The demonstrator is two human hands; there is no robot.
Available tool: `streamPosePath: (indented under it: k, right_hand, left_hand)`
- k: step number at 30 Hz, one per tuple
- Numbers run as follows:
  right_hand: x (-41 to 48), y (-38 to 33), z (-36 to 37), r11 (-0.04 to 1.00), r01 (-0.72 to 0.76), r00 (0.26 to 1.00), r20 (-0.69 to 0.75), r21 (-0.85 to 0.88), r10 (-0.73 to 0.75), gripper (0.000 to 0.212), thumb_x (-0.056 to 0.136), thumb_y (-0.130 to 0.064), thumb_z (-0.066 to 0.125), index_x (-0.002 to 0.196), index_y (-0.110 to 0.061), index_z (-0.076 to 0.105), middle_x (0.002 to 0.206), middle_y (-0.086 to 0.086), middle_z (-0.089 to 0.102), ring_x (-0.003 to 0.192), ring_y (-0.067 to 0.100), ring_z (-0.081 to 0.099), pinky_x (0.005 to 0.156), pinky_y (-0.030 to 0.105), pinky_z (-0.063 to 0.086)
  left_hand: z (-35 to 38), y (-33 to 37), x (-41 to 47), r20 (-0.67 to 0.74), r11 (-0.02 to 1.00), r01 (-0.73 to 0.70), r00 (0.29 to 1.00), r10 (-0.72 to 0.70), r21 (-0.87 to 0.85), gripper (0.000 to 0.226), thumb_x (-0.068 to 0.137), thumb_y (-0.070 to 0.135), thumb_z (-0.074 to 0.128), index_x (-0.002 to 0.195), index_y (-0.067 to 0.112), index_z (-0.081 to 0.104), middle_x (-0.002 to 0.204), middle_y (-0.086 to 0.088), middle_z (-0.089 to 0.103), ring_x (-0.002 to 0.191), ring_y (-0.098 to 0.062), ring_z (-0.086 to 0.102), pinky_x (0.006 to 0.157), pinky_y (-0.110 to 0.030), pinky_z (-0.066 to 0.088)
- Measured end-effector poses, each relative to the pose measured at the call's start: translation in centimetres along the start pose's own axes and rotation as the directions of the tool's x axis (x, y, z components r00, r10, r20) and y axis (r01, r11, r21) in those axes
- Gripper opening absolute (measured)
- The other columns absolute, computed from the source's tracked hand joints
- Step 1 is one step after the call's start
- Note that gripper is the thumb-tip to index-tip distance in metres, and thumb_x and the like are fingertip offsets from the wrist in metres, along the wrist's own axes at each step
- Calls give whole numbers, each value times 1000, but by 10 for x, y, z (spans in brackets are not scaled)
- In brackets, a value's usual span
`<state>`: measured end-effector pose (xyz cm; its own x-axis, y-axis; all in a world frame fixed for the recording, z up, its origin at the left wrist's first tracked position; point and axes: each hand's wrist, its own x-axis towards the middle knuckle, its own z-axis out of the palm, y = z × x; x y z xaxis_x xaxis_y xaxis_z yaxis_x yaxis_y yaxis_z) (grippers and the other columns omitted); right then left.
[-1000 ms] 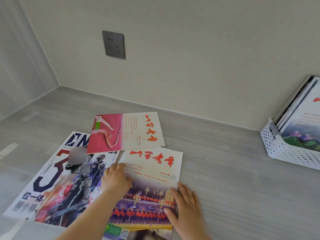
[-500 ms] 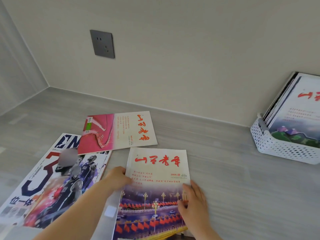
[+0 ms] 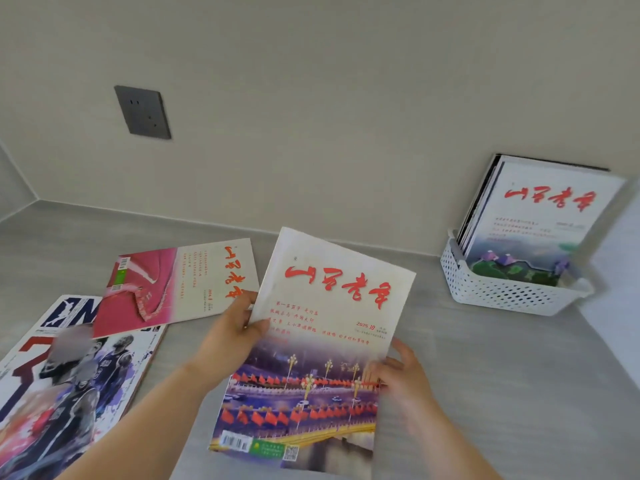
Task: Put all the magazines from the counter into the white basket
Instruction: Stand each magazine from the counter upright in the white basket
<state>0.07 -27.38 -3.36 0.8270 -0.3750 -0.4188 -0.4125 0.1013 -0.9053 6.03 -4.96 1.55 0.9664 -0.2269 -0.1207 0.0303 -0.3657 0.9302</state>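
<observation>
A white magazine with red script and a night-street photo is lifted off the grey counter, tilted toward me. My left hand grips its left edge, thumb on the cover. My right hand holds its right edge with curled fingers. A pink-and-cream magazine lies flat behind my left hand, overlapping a large basketball magazine at the left. The white perforated basket stands at the right against the wall, with several magazines upright in it.
The grey counter runs into a corner at the far left. A dark wall socket sits on the beige wall above the magazines. A pale surface borders the basket on the right.
The night-street magazine has come up off the counter and tilted upright between both hands. My left hand now grips its edge. The view has swung right, bringing the basket closer.
</observation>
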Motion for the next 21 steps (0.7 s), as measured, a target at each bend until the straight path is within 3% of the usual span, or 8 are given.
streamPosePath:
  k: [4,7,11,15,18,21]
  right_hand:
    - [7,-29,-46,993,83,996,27,-78,-81,13,79,9,54,87,1,62,62,1,66,42,5,61,40,17,49]
    - [15,-54,-81,973,164,986,4,-164,-165,18,80,5,55,73,-9,61,66,-1,65,43,2,61,41,16,50]
    - [25,-89,-128,934,305,944,-72,-185,-322,29,80,2,57,66,-23,61,69,-7,65,60,6,62,47,14,52]
    - [37,-128,-181,868,426,871,-143,-254,-469,28,80,-3,59,67,-27,61,78,-4,65,70,11,62,67,30,54]
    - [48,-158,-219,835,497,826,-166,-235,-538,28,81,-3,58,68,-27,62,78,-3,66,73,15,63,59,23,56]
    - [60,-187,-251,791,567,764,-214,-230,-609,31,81,-4,59,66,-31,62,72,-12,65,68,6,62,54,16,54]
  left_hand:
    - [30,33,12,-88,996,-48,995,55,80,18,89,7,46,98,21,39,99,0,57,85,-14,56,59,-11,44]
    - [56,57,24,-163,993,-73,983,87,91,18,87,9,52,97,22,44,103,-4,61,81,-14,54,56,-9,39]
    - [91,91,43,-233,992,-106,965,120,71,22,82,7,59,104,11,62,97,-1,65,68,-4,56,49,-4,39]
    - [129,133,68,-273,974,-223,935,225,36,21,80,1,60,98,7,69,87,3,64,63,8,51,47,5,38]
    - [157,167,88,-279,948,-317,910,308,14,19,79,-1,60,96,3,69,85,2,63,59,9,51,46,6,36]
    - [183,199,112,-288,920,-391,883,371,-13,20,79,-2,60,96,1,68,84,1,62,52,9,54,48,3,40]
